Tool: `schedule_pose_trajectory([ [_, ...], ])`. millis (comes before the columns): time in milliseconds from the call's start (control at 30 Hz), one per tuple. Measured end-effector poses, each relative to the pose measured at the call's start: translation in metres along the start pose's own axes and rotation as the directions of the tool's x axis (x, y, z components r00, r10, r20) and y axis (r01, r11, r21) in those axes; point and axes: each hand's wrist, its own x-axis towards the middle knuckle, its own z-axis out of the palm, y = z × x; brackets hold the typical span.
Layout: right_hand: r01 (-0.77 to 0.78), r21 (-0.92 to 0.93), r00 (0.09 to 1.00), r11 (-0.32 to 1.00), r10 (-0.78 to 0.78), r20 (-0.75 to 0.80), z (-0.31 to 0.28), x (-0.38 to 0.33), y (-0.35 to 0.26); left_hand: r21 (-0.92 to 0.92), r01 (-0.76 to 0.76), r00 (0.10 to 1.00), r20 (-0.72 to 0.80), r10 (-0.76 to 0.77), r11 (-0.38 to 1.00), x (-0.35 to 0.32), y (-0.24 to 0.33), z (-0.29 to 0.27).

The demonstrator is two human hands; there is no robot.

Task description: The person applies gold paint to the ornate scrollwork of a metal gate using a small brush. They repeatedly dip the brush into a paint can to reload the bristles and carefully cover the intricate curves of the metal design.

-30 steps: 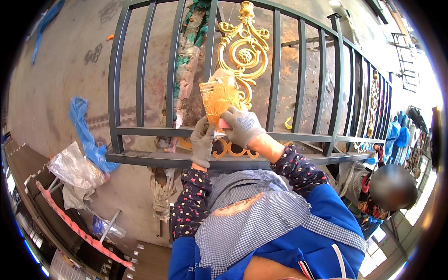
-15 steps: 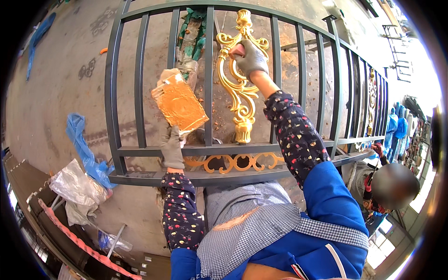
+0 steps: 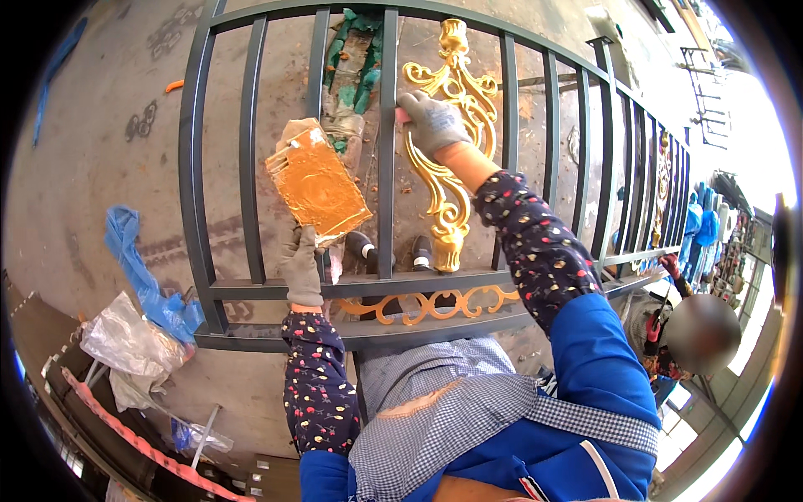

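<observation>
My gloved left hand (image 3: 299, 266) is closed on the lower edge of a flat board (image 3: 322, 186) smeared with gold paint, held above the bars. In the fingers of my gloved right hand (image 3: 437, 127) is a small pink sponge (image 3: 403, 114), partly hidden by the glove. It is between a dark grey upright bar (image 3: 386, 176) and the upper left scrolls of a gold ornament (image 3: 450, 219); whether it touches either I cannot tell. The ornament stands within the dark metal railing. Flat gold scrollwork (image 3: 418, 306) fills the gap between the two near rails.
At the right, another person (image 3: 661, 335) works at the far part of the railing. Blue plastic (image 3: 138, 268) and clear plastic sheeting (image 3: 134, 335) lie at the left. Green wrapping (image 3: 370, 79) shows beneath the bars, and a pink-wrapped bar (image 3: 142, 435) runs along the lower left.
My right hand has moved left and a little down, from over the gold ornament's upper scrolls to its left side. My left hand still holds the board in nearly the same place.
</observation>
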Motion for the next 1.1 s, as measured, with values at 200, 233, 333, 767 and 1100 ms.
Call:
schedule_pose_trajectory([
  [200, -0.063, 0.084, 0.996, 0.994, 0.059, 0.06, -0.022, -0.018, 0.023, -0.073, -0.019, 0.999, -0.042, 0.016, 0.997, -0.005, -0.001, 0.005],
  [233, -0.143, 0.094, 0.99, 0.985, 0.144, 0.0, -0.027, -0.011, 0.02, -0.078, -0.022, 0.999, -0.038, 0.019, 0.997, -0.006, -0.006, 0.001],
  [333, -0.198, 0.039, 0.98, 0.979, 0.198, -0.004, -0.024, 0.013, 0.009, -0.053, -0.015, 0.999, -0.037, 0.013, 0.998, -0.001, -0.015, -0.006],
  [767, 0.26, -0.124, 0.85, 0.958, -0.166, 0.5, -0.017, -0.087, -0.028, -0.017, 0.012, 0.995, -0.095, -0.014, 1.0, -0.005, -0.025, -0.004],
  [1100, -0.149, -0.014, 0.982, 0.989, 0.146, -0.121, -0.037, -0.029, 0.05, 0.008, 0.005, 0.991, -0.131, -0.004, 1.0, -0.005, -0.03, -0.002],
])
